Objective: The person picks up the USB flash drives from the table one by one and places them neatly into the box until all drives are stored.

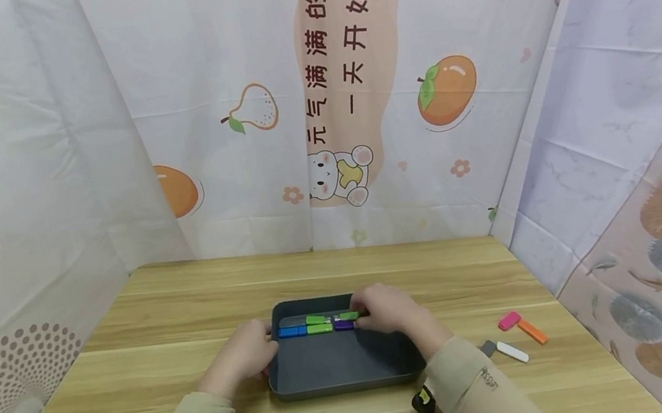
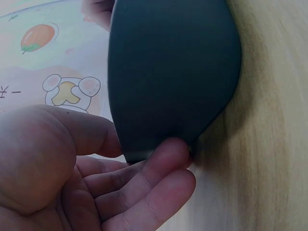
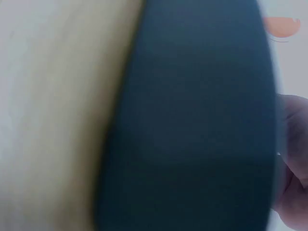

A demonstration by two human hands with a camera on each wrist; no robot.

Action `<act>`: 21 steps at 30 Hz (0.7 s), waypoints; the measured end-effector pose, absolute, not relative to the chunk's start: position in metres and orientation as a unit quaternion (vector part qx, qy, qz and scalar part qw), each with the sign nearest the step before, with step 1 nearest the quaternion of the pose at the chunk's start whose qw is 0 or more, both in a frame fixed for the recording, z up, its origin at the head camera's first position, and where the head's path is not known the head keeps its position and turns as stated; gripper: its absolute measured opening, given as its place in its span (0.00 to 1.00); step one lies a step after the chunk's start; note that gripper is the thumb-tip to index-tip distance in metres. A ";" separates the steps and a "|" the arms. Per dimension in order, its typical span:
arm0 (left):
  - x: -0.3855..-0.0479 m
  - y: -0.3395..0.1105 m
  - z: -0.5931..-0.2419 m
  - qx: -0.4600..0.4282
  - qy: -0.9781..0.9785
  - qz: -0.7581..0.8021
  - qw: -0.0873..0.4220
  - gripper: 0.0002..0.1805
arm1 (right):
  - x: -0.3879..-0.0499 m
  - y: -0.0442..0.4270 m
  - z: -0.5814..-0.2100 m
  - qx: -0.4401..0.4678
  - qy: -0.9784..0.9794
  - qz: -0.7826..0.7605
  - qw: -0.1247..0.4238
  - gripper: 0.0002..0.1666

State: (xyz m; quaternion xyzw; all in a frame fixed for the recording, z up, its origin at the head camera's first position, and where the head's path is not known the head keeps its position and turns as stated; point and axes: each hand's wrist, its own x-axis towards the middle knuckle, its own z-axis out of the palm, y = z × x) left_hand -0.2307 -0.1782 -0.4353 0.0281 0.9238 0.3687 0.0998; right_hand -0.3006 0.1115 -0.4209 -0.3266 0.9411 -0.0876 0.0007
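Observation:
A dark grey rectangular tray [image 1: 348,361] lies on the table. My left hand [image 1: 248,351] grips its left end; in the left wrist view, thumb and fingers bend around the edge of the tray [image 2: 173,67]. My right hand [image 1: 388,308] reaches over the far right part of the tray, its thumb and fingertips pinching a small purple piece [image 1: 344,326]. Beside that lie a small green piece [image 1: 320,329] and a blue one [image 1: 292,331], in a row near the far wall. Their exact kind is too small to tell. The tray's side hides most of the right fingers in the right wrist view.
On the table [image 1: 190,292] to the right lie a pink piece [image 1: 509,321], an orange piece [image 1: 532,331], a white piece [image 1: 512,351] and a grey piece [image 1: 488,348]. A printed curtain [image 1: 227,200] hangs behind the table.

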 end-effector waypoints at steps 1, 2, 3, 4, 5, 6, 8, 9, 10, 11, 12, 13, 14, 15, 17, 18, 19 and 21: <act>-0.231 -0.178 -0.435 0.028 0.924 0.368 0.099 0.24 | -0.301 0.114 -0.418 -0.328 0.940 -0.096 0.001 0.13; -0.231 -0.178 -0.435 0.028 0.924 0.368 0.098 0.24 | -0.301 0.116 -0.415 -0.329 0.939 -0.102 -0.001 0.13; -0.231 -0.178 -0.436 0.027 0.924 0.368 0.098 0.24 | -0.301 0.119 -0.412 -0.331 0.938 -0.108 -0.002 0.13; -0.231 -0.178 -0.436 0.026 0.924 0.367 0.099 0.24 | -0.301 0.121 -0.410 -0.331 0.937 -0.112 -0.006 0.13; -0.231 -0.178 -0.436 0.025 0.924 0.368 0.099 0.24 | -0.301 0.123 -0.407 -0.332 0.936 -0.115 -0.009 0.13; -0.231 -0.178 -0.436 0.025 0.924 0.368 0.099 0.24 | -0.302 0.125 -0.405 -0.334 0.935 -0.117 -0.012 0.13; -0.231 -0.178 -0.436 0.023 0.924 0.369 0.100 0.23 | -0.302 0.129 -0.401 -0.337 0.933 -0.127 -0.012 0.14; -0.231 -0.178 -0.436 0.023 0.924 0.369 0.100 0.23 | -0.303 0.131 -0.399 -0.338 0.932 -0.134 -0.011 0.14; -0.231 -0.178 -0.436 0.023 0.924 0.369 0.100 0.23 | -0.303 0.134 -0.397 -0.341 0.930 -0.141 -0.010 0.15; -0.231 -0.178 -0.436 0.023 0.924 0.369 0.101 0.23 | -0.304 0.136 -0.395 -0.344 0.927 -0.150 -0.009 0.15; -0.231 -0.178 -0.436 0.023 0.924 0.369 0.101 0.23 | -0.304 0.139 -0.394 -0.349 0.924 -0.157 -0.009 0.15; -0.231 -0.178 -0.436 0.023 0.924 0.369 0.102 0.23 | -0.305 0.143 -0.392 -0.353 0.921 -0.168 -0.007 0.15; -0.231 -0.178 -0.436 0.024 0.924 0.369 0.102 0.23 | -0.305 0.146 -0.390 -0.357 0.917 -0.177 -0.007 0.15; -0.231 -0.178 -0.436 0.024 0.924 0.369 0.102 0.23 | -0.305 0.150 -0.388 -0.363 0.913 -0.186 -0.008 0.14; -0.231 -0.178 -0.436 0.025 0.924 0.367 0.102 0.24 | -0.304 0.157 -0.384 -0.369 0.908 -0.199 -0.009 0.14; -0.231 -0.178 -0.436 0.025 0.924 0.367 0.101 0.24 | -0.304 0.161 -0.383 -0.371 0.906 -0.203 -0.010 0.14; -0.231 -0.178 -0.436 0.025 0.925 0.366 0.100 0.24 | -0.304 0.164 -0.381 -0.371 0.905 -0.207 -0.010 0.14; -0.231 -0.178 -0.436 0.025 0.926 0.364 0.099 0.24 | -0.303 0.171 -0.377 -0.370 0.905 -0.210 -0.011 0.14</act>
